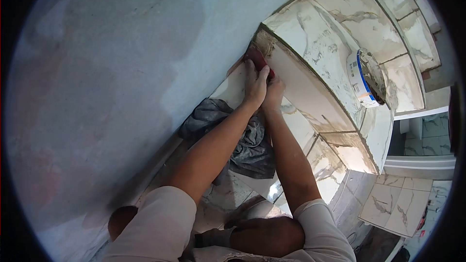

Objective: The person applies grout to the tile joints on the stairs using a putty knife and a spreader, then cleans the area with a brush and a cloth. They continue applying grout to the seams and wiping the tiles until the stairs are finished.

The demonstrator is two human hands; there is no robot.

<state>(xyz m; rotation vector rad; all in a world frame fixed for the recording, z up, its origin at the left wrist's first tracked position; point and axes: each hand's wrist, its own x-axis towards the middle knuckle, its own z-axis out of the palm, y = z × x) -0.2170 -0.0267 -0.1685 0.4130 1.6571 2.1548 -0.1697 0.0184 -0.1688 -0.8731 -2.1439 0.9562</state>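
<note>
A dark red, flat tool [259, 59] is pressed into the corner where the stair riser meets the wall. My left hand [255, 83] has its fingers on this tool from the left side. Close beside it, touching, my right hand [274, 91] is closed round the tool's lower end. Below both hands a crumpled dark grey cloth [252, 140] lies on the tiled step, partly hidden behind my left forearm. The riser [306, 87] beside the tool is pale tile with brown smears along its edges.
A white bucket with a blue rim [359, 77], smeared inside with grey material, sits on the marbled step [310, 29] at the upper right. A bluish plastered wall [111, 92] fills the left side. More tiled steps [369, 9] curve up beyond the bucket.
</note>
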